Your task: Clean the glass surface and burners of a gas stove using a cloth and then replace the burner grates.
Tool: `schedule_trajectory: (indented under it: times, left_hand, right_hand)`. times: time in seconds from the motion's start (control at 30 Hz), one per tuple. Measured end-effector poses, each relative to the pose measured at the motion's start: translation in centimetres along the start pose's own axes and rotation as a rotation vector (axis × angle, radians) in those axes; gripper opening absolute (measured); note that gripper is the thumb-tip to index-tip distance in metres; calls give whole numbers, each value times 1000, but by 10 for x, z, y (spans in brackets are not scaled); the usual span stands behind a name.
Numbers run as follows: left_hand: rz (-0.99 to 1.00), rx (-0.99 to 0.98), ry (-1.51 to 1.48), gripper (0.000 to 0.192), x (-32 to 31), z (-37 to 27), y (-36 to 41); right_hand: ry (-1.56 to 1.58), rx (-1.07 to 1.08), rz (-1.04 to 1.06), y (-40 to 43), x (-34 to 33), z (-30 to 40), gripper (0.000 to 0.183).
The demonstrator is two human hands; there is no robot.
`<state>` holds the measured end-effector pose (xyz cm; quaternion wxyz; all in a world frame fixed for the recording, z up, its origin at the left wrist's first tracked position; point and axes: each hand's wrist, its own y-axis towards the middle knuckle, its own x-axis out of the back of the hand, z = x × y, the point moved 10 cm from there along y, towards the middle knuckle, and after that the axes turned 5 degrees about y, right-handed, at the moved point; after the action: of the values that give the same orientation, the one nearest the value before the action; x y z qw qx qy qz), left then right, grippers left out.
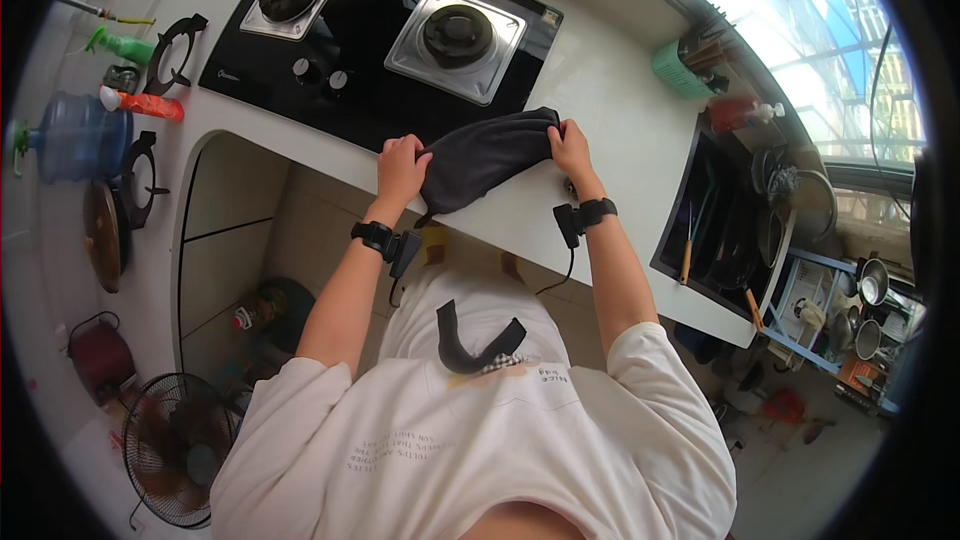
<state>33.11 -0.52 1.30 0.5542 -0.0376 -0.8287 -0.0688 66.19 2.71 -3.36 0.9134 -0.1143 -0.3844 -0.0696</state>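
A dark grey cloth [487,161] is stretched between my two hands, over the front edge of the white countertop [600,75]. My left hand [401,172] pinches its left end, and my right hand [571,151] grips its upper right corner. Part of the cloth hangs down towards the counter's edge. Just behind it is a black glass gas hob [360,37], with two burners [457,36] on steel trays and two knobs [338,80]. Some small object [571,187] shows beside my right wrist, partly covered by it.
Pan supports [176,56], an orange bottle [150,103] and a blue water jug [82,136] stand left of the hob. At right are a sink [694,217] with wooden-handled utensils across it, a green utensil basket [679,69] and a red bottle [735,115]. A fan [176,450] stands lower left.
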Motion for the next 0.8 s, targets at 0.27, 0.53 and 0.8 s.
schedule_trajectory:
  times: [0.27,0.53,0.8]
  left_hand:
    - [211,399,-1000,14,-27,28,-32]
    - [365,777,-1383,30,-52,-7,-61]
    - [399,477,-1380,28,-17,-8,-56]
  right_hand:
    - [169,-46,-267,-30,60,52,23]
    - [191,499,157,-140,-36,198,18]
    - [662,-2,115,-148,-49,113,33]
